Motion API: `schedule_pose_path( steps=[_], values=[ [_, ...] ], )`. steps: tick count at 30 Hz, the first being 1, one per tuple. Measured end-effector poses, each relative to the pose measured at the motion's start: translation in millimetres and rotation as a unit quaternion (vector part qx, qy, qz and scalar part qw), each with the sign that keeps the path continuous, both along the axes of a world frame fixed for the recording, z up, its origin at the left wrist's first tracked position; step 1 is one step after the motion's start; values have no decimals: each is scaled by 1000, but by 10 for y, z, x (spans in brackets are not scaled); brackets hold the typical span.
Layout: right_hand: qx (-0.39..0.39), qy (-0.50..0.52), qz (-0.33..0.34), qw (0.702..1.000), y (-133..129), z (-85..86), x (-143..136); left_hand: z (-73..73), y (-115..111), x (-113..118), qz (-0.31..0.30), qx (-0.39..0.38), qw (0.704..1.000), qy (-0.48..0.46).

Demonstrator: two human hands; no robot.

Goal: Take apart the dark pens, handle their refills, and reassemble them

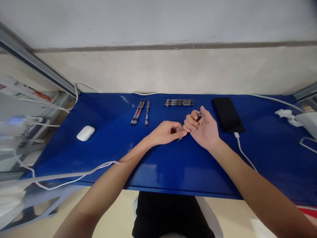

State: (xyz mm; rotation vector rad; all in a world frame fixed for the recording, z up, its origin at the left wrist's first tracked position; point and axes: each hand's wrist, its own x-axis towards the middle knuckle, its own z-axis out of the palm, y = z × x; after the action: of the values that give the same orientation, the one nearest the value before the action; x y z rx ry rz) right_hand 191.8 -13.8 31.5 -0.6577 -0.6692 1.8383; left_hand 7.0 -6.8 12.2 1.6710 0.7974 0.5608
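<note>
My right hand (201,129), palm turned up, is closed around a pen (199,115); one dark end sticks out by the thumb. A thin pen tip shows below the meeting fingers, and the length between is hidden. My left hand (168,133) is closed in a pinch at that lower end, its thumb and fingertips touching the right hand's little finger side. Beyond the hands a row of pens (179,102) lies sideways. Farther left, two pens (137,113) lie side by side at a slant, with a single pen (147,113) just right of them.
On the blue table (158,172), a white earbud case (85,133) sits at left. A black phone (226,114) with a white charging cable (244,153) lies right of my hands. Another pale cable (74,173) crosses near my left forearm. The wall (158,71) rises behind the table.
</note>
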Motion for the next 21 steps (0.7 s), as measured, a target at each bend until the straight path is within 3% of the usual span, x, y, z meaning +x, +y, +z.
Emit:
schedule_pose_path(
  steps=[21],
  values=[
    [42,-168,-77,982,33,-120,-27,56,-7,-4,4,10,999,32]
  ],
)
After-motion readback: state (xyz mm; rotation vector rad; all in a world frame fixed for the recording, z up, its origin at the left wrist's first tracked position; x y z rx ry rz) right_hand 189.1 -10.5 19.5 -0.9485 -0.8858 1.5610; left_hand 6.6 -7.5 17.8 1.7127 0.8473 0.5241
